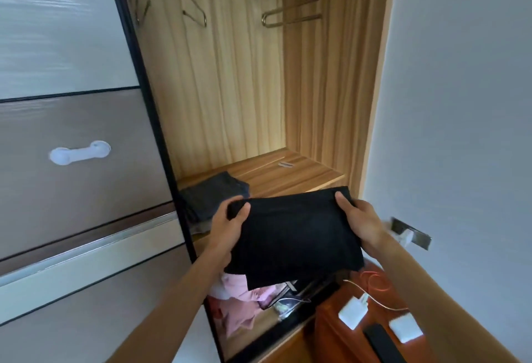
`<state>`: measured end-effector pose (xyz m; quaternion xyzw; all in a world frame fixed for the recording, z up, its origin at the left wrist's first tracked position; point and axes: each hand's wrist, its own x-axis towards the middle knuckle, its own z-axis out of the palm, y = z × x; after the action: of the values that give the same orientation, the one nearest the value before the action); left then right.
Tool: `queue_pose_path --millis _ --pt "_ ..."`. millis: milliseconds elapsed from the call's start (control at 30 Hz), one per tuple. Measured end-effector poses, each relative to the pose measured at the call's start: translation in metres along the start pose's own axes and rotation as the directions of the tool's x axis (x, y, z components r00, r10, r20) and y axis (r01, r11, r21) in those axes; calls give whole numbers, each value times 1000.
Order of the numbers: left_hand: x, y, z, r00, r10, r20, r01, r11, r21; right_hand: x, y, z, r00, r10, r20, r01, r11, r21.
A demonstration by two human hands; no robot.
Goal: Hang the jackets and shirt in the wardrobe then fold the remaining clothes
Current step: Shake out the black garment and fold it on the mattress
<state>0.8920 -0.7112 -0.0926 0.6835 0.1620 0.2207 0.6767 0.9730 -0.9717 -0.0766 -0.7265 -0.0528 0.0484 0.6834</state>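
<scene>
Both grip folded black garment [296, 233]: left hand [230, 225], right hand [361, 223] | step: stowing folded clothes | next, likely: onto grey stack [214, 195] beyond left hand

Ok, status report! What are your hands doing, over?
Holding: left hand and right hand grip folded black garment, near wardrobe shelf. Stack of grey folded clothes on shelf's left. Path looks free.

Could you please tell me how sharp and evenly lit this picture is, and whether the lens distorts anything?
Head view: the wide lens bows the door frame; the sliding door and wall socket look smeared; the black garment gripped by the left hand and right hand is too dark to show folds; a bright glow sits low on the wardrobe back panel.
</scene>
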Motion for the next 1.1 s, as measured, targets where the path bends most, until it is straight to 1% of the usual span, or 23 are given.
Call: queue_pose_path --millis 67,100,167,200,233,300,367,433,533,633,700,767,867,900,933,1000,1033,1067,1100 --pt "26 -19 -9 994 103 -24 -99 986 133 34 16 24 998 -52 -17 50 993 -111" --pt "39 -26 -13 989 147 -26 -139 969 206 52 20 36 995 -100 -16 95 976 -197" --pt "67 -37 -24 981 193 -20 -173 920 351 84 25 58 981 -194 6 177 884 -432" --pt "81 -41 -29 978 209 -19 -183 893 411 99 27 69 973 -229 29 211 830 -517" --pt "92 -42 -33 972 232 -19 -198 866 459 114 29 80 963 -264 57 249 785 -567" --pt "112 -47 -41 963 267 -43 -205 825 526 143 32 101 940 -324 106 319 725 -610" --pt "131 -53 -47 959 273 -76 -184 804 565 171 35 122 931 -333 150 351 703 -619" --pt "153 -62 -52 955 272 -116 -152 788 597 199 38 144 935 -305 184 350 700 -622" --pt "186 -75 -55 934 287 -213 -98 778 620 239 44 173 948 -244 204 318 720 -616" --pt "217 -85 -55 909 243 -340 10 800 600 282 48 201 938 -216 271 336 759 -558" --pt "236 -84 -55 873 232 -429 69 813 579 310 45 219 911 -227 344 380 786 -487" --pt "254 -79 -54 821 247 -514 119 807 579 335 38 236 887 -202 416 389 811 -437" --pt "280 -64 -54 754 214 -621 245 786 568 371 27 263 864 -93 495 314 868 -385" --pt "290 -59 -56 739 207 -642 261 790 555 383 24 272 854 -90 512 310 879 -362" --pt "299 -58 -59 730 225 -645 245 795 555 394 23 281 850 -96 518 313 883 -351" --pt "314 -60 -67 733 288 -616 187 785 590 411 24 298 843 -97 529 316 886 -341" --pt "320 -64 -72 745 294 -599 192 765 614 417 29 305 835 -71 546 306 884 -352" --pt "325 -71 -77 764 272 -586 226 738 637 424 37 312 823 -38 566 301 875 -379" --pt "328 -81 -80 787 215 -578 287 702 652 429 49 319 812 -5 584 312 849 -427"
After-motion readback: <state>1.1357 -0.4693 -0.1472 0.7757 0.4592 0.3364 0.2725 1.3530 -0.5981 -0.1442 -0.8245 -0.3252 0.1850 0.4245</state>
